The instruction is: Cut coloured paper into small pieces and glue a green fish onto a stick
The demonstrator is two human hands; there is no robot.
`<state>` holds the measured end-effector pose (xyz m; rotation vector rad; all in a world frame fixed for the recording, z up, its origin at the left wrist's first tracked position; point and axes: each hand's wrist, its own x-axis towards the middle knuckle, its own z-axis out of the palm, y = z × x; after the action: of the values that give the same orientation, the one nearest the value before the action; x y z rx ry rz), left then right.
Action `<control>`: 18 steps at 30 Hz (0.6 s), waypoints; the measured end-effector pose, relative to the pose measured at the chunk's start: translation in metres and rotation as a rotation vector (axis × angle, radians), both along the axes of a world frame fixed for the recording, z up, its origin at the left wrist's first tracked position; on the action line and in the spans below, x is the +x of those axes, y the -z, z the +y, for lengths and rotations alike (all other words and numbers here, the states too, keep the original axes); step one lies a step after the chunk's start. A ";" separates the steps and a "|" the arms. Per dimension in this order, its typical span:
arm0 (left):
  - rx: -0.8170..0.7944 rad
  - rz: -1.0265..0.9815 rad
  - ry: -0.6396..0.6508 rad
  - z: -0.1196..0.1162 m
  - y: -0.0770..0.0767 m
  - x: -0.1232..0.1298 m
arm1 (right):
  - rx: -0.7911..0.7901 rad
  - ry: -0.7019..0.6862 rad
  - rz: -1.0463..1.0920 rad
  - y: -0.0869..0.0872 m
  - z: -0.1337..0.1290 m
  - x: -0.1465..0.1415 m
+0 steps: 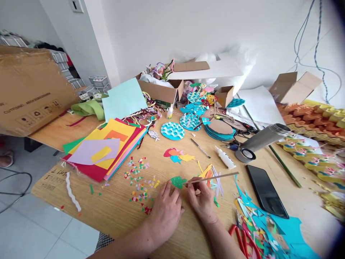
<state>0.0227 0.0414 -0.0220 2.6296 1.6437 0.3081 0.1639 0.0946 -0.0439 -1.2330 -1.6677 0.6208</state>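
Note:
A green paper fish [178,182] with small spots lies flat on the table. My left hand [167,205] rests on the tabletop with fingers bent together, its fingertips pressed on the fish's left and lower edge. Closed in a pinch, my right hand [201,197] holds a thin brown stick [215,177], whose left tip points at the fish's tail. Small coloured paper dots and bits [140,176] are scattered left of the fish. Behind it lie a red, a blue [176,159] and a yellow paper fish [187,157]. Narrow paper strips [208,172] sit beyond my right hand.
Coloured paper sheets [94,154] are stacked at left. A white glue bottle [225,158], pen [200,148], steel flask [262,142] and black phone [266,190] lie to the right. Red-handled pliers [242,233] rest among scraps near the front. Blue discs [172,131] and boxes [161,90] stand behind.

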 end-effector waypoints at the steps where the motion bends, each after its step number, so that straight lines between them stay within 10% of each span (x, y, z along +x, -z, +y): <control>1: 0.009 -0.010 -0.009 0.000 0.001 0.000 | 0.009 -0.015 -0.028 0.002 -0.001 0.001; 18: 0.033 -0.014 -0.003 -0.001 0.003 -0.002 | 0.062 -0.090 -0.257 0.000 0.001 -0.003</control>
<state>0.0208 0.0404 -0.0246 2.6421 1.6534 0.3557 0.1613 0.0954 -0.0434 -1.2384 -1.9499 0.4760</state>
